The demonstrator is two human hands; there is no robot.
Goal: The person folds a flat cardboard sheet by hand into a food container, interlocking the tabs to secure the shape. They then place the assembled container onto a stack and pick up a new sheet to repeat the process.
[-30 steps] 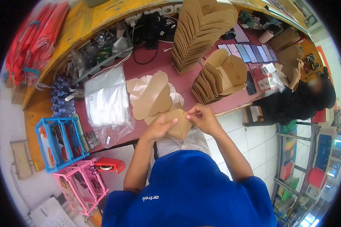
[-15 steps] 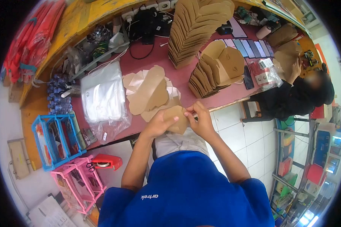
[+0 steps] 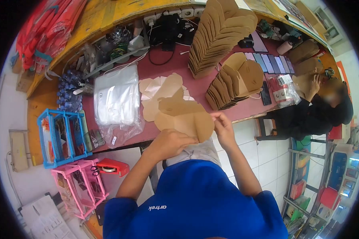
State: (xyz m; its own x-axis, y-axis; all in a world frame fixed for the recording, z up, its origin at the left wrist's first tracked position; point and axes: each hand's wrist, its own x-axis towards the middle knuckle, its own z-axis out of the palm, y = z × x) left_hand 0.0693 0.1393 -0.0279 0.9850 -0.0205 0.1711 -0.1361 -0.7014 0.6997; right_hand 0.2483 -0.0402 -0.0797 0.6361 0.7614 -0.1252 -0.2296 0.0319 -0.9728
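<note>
A brown cardboard food box (image 3: 183, 115), partly folded with its rounded flaps spread, is held in front of me over the table edge. My left hand (image 3: 169, 144) grips its near side, fingers wrapped over the edge. At its right flap, my right hand (image 3: 224, 126) has thumb and forefinger closed on the rim. Just beyond lie flat cardboard box blanks (image 3: 149, 111), partly covered by the held box. To the right stands a nested row of folded boxes (image 3: 231, 81), with a taller stack of boxes (image 3: 215, 40) behind it.
Clear plastic bags (image 3: 115, 95) lie left on the red table. Blue (image 3: 64, 137) and pink baskets (image 3: 79, 185) and a red tape dispenser (image 3: 113, 167) sit at the lower left. Several phones (image 3: 269, 63) line the back right. Another person (image 3: 319, 107) works at the right.
The box has turned and tipped away, so its inside and spread flaps now show. My right hand has moved right to the flap rim; my left hand has shifted slightly lower. The view has shifted a little.
</note>
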